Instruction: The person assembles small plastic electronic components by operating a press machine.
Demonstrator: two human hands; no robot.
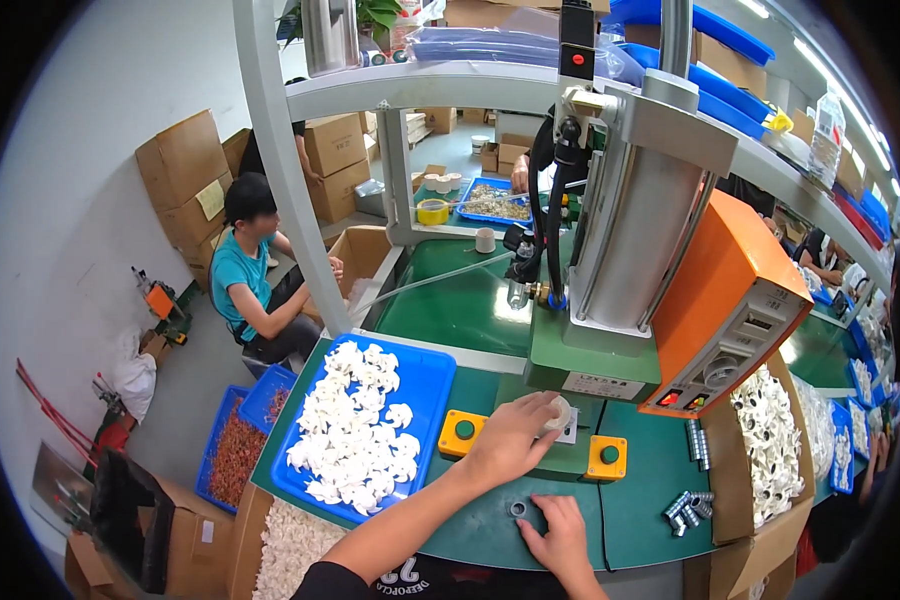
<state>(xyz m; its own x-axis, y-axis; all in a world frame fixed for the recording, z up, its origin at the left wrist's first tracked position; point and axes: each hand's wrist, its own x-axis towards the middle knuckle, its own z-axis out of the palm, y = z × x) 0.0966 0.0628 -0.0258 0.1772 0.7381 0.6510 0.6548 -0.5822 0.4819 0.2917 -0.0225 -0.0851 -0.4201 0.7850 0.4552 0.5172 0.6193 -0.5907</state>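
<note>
My left hand (510, 437) reaches in under the green press head (595, 365), its fingers closed about a whitish round plastic part (561, 414) on the press base. Some of the fingertips' contact is hidden. Close to the table's front edge, my right hand (562, 540) has thumb and fingers apart. A small grey metal ring (517, 508) lies on the green tabletop (470, 535) by its thumb. Yellow button boxes with green buttons flank the press base, a left one (463, 430) and a right one (608, 456).
On the left stands a blue tray (435, 400) heaped with white plastic parts. More metal rings (688, 512) lie to the right, beside a carton (745, 480) of white parts. An orange control box (735, 300) adjoins the press cylinder (630, 230). A seated person (260, 275) works beyond the frame post.
</note>
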